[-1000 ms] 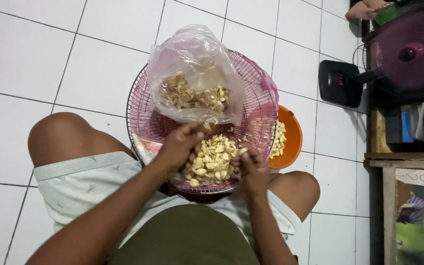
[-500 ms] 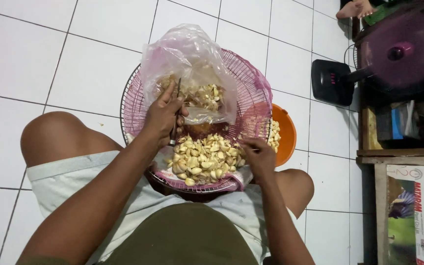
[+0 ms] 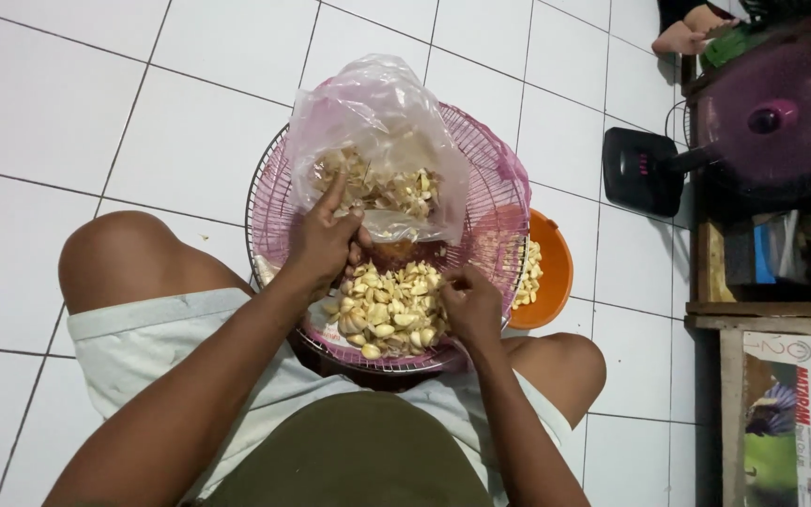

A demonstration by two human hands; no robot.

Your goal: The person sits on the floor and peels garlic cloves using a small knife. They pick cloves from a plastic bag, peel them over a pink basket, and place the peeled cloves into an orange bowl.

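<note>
— Where were your hands at that point?

— Seated on the tiled floor [image 3: 96, 94], pink wire basket [image 3: 511, 197] across my lap. Left hand [image 3: 324, 246] was up at the mouth of the clear plastic bag [image 3: 377, 122] that sat in the far half of the basket. Right hand [image 3: 471, 305] was down at the right edge of the pile of pale cloves [image 3: 389, 314] in the near half.

— And the fingers?

— On the left, the forefinger [image 3: 335, 188] was out straight against the bag and the others were curled under. Couldn't tell whether they held anything. The right fingers were bunched together, tips at the pile. Whether a clove was pinched between them was hidden from my view.

— What was in the bag?

— Dry, papery-looking scraps [image 3: 382, 188], lighter and looser than the pile. An orange bowl [image 3: 553, 272] with more pale pieces sat on the floor, tucked just beside the basket's right rim.

— Which step, by your reckoning?

— Mid-sort, I judged: left hand dealing with the bag, right hand picking at the cloves. Plenty of the pile remained.

— What would the next move ask of you?

— A light pinch on a single clove, without scattering its neighbours. The left had to keep the bag's mouth open without tipping it. The basket also needed to stay level on my knees.
</note>
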